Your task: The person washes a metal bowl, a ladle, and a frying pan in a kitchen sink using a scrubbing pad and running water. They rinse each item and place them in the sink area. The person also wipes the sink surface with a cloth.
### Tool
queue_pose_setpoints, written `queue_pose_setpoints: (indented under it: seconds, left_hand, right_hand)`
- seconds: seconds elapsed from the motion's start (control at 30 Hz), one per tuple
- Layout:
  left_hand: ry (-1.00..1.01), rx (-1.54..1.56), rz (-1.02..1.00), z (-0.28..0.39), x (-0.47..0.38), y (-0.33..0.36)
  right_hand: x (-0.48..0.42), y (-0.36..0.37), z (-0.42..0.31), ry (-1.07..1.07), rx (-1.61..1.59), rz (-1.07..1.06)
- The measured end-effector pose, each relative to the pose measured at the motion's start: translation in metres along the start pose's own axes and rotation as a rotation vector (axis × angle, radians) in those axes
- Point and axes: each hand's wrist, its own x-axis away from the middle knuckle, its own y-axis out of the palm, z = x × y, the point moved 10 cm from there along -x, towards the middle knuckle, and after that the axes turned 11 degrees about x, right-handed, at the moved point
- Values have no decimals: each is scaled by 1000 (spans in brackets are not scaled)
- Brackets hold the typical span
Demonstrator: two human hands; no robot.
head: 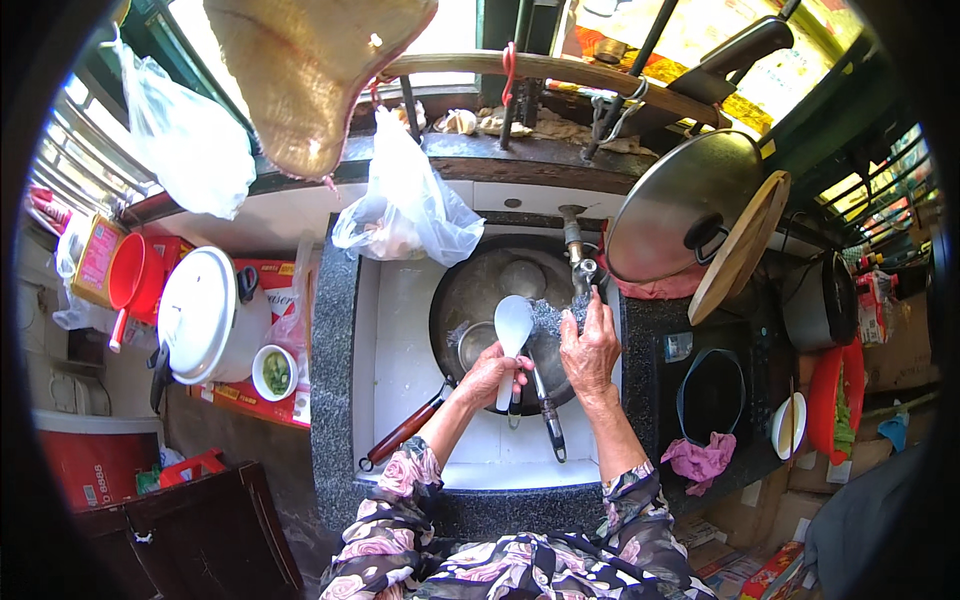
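Observation:
My left hand grips the handle of a white plastic rice paddle, bowl end up, over the sink. A steel-wool scourer sits between thumb and fingers of my right hand, just below the metal faucet. Beneath both hands a large dark wok rests in the white sink, holding murky water. A ladle and a round metal utensil lie in it. A utensil with a metal-and-black handle leans out toward me. The wok's wooden handle points front left.
A plastic bag hangs over the sink's back edge. At right stand a wok lid, wooden board and pink cloth. A white pressure cooker and bowl of greens are left. A cleaver hangs above.

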Motion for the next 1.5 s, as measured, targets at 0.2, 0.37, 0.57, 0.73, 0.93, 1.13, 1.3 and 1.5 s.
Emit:
queue_pose_setpoints:
  seconds: [0.2,0.37,0.57,0.73,0.93,1.13,1.3,1.5]
  left_hand:
    - [-178,-140,-143,-6,22,10]
    - [-391,-281,-88,-14,26,-3]
    - [-215,-277,126,12,3,-23]
    - [-156,-213,163,17,-7,-38]
    - [-254,-129,189,0,-18,-37]
    - [-487,-173,56,-33,-5,-16]
    - [-477,98,71,-45,-2,-17]
    - [-571,-9,59,-57,5,-16]
  right_hand:
    - [43,57,-23,-57,-343,-179]
    - [24,122,2,-109,-68,-149]
    - [14,159,60,-56,276,-136]
    - [53,194,70,-181,132,-573]
    - [43,127,47,106,-326,-162]
    - [14,133,5,72,-6,-284]
    - [1,119,9,122,-65,-159]
    - [27,142,17,81,62,-222]
